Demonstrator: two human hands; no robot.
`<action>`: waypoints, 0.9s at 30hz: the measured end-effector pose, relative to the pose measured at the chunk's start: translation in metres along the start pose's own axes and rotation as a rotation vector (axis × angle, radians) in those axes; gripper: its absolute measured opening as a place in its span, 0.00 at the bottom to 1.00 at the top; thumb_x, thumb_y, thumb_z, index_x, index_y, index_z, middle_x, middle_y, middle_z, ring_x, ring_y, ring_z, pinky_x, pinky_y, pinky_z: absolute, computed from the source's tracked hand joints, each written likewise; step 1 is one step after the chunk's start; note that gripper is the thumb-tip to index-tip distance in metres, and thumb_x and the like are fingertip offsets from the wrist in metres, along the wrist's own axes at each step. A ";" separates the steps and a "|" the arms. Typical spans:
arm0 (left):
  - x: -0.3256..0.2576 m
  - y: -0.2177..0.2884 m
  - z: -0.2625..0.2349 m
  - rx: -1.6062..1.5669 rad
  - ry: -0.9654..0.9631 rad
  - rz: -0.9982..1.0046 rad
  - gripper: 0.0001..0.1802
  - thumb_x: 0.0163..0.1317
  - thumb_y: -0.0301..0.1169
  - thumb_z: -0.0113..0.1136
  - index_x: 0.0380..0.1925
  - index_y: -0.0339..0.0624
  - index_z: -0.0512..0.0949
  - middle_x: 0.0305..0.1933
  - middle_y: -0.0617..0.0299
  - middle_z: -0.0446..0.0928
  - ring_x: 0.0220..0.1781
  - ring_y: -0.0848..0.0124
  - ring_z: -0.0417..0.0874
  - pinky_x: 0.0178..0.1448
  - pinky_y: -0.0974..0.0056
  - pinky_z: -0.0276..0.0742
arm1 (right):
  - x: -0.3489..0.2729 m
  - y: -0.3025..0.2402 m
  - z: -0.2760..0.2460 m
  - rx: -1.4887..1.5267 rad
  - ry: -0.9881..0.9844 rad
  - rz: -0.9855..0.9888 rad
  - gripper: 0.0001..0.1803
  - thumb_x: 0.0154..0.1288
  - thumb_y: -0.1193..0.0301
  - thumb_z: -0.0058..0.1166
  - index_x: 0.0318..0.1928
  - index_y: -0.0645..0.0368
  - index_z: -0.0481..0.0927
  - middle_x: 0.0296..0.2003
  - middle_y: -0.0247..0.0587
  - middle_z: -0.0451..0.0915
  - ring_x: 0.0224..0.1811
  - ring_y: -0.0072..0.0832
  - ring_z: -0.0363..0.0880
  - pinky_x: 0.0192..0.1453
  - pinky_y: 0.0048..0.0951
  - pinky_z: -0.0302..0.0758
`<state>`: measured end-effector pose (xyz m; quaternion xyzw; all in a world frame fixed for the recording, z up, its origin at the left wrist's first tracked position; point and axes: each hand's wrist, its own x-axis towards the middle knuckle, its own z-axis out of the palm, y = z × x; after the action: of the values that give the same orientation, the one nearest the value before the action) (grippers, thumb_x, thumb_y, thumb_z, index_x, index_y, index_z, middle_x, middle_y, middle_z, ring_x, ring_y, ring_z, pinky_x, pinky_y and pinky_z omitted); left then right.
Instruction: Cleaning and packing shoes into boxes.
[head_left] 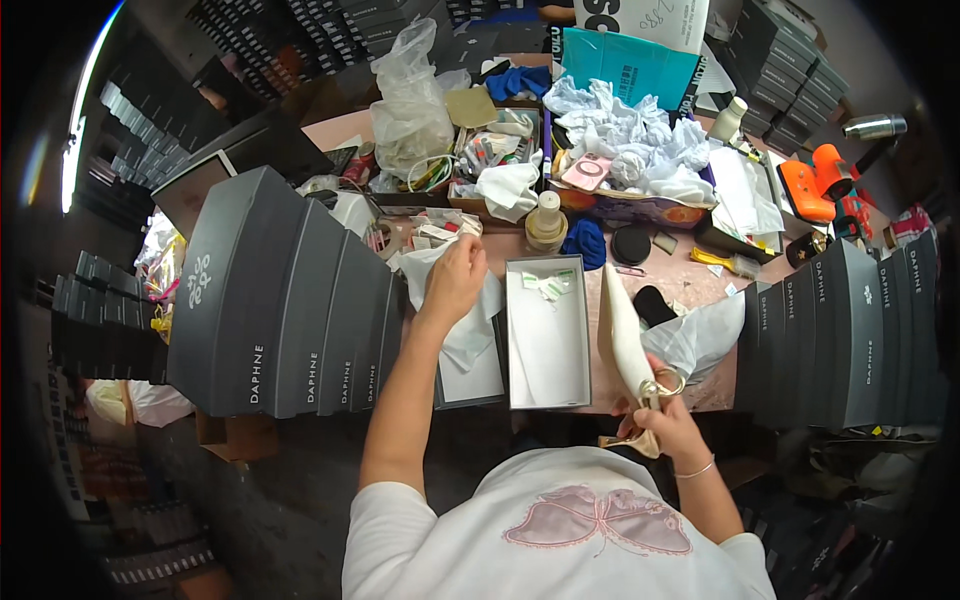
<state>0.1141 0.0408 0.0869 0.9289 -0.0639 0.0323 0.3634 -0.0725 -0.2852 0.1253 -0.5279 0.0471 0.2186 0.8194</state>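
Note:
My left hand [455,277] reaches forward and grips a sheet of white tissue paper [462,325] that lies over the box lid on the left. My right hand [662,425] holds a cream pointed shoe [625,335] by its heel end, near a gold ring on it. The shoe points away from me, just right of an open grey shoe box [545,335]. Inside the box lies a small white and green paper packet [547,284]. A second piece of white tissue [700,335] sits to the right of the shoe.
Rows of dark grey shoe boxes stand upright at left [285,300] and right [850,330]. The pink table [690,268] behind carries a tape roll [546,225], crumpled white paper [625,135], a clear plastic bag [410,110], a teal bag [625,65] and orange tools [820,180].

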 end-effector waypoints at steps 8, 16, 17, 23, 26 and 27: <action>0.036 -0.117 0.015 -0.210 -0.105 -0.417 0.23 0.60 0.32 0.55 0.55 0.36 0.70 0.41 0.42 0.79 0.39 0.46 0.81 0.46 0.50 0.76 | 0.025 -0.003 0.039 0.005 -0.272 0.092 0.47 0.55 0.81 0.53 0.72 0.56 0.43 0.44 0.49 0.75 0.40 0.28 0.79 0.43 0.30 0.80; -0.035 0.054 -0.026 0.059 -0.142 0.175 0.07 0.56 0.26 0.55 0.33 0.35 0.74 0.27 0.55 0.72 0.29 0.61 0.75 0.38 0.61 0.71 | -0.011 -0.030 -0.001 -0.003 -0.313 0.159 0.42 0.58 0.69 0.57 0.69 0.61 0.51 0.33 0.43 0.78 0.29 0.22 0.78 0.33 0.22 0.77; -0.046 0.065 -0.029 0.008 -0.117 0.221 0.06 0.55 0.26 0.56 0.32 0.35 0.73 0.27 0.55 0.71 0.29 0.61 0.75 0.37 0.61 0.71 | -0.008 -0.036 0.000 -0.026 -0.371 0.206 0.40 0.59 0.70 0.56 0.69 0.61 0.52 0.33 0.43 0.78 0.28 0.21 0.78 0.33 0.21 0.77; -0.107 0.112 -0.051 -0.308 -0.313 -0.032 0.12 0.50 0.22 0.55 0.37 0.37 0.70 0.33 0.54 0.72 0.32 0.56 0.74 0.37 0.60 0.70 | 0.051 0.004 0.033 -0.762 -0.395 -0.439 0.39 0.57 0.73 0.53 0.68 0.64 0.53 0.59 0.51 0.66 0.40 0.31 0.77 0.45 0.30 0.76; -0.120 0.083 -0.056 -0.067 -0.107 0.131 0.19 0.50 0.20 0.52 0.45 0.36 0.71 0.37 0.50 0.76 0.39 0.51 0.78 0.45 0.57 0.74 | 0.070 0.042 0.018 -1.165 -0.075 -0.499 0.37 0.58 0.71 0.50 0.67 0.67 0.54 0.62 0.55 0.63 0.48 0.31 0.75 0.50 0.30 0.74; -0.121 0.065 -0.056 0.050 0.038 0.236 0.20 0.50 0.19 0.51 0.46 0.35 0.71 0.37 0.49 0.76 0.40 0.50 0.79 0.47 0.57 0.74 | 0.063 0.046 0.005 -0.991 -0.096 -0.410 0.37 0.57 0.72 0.51 0.67 0.67 0.54 0.60 0.53 0.64 0.47 0.30 0.74 0.50 0.29 0.73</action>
<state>-0.0156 0.0428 0.1593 0.9229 -0.1650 0.0942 0.3349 -0.0354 -0.2449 0.0689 -0.8390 -0.2030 0.0743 0.4993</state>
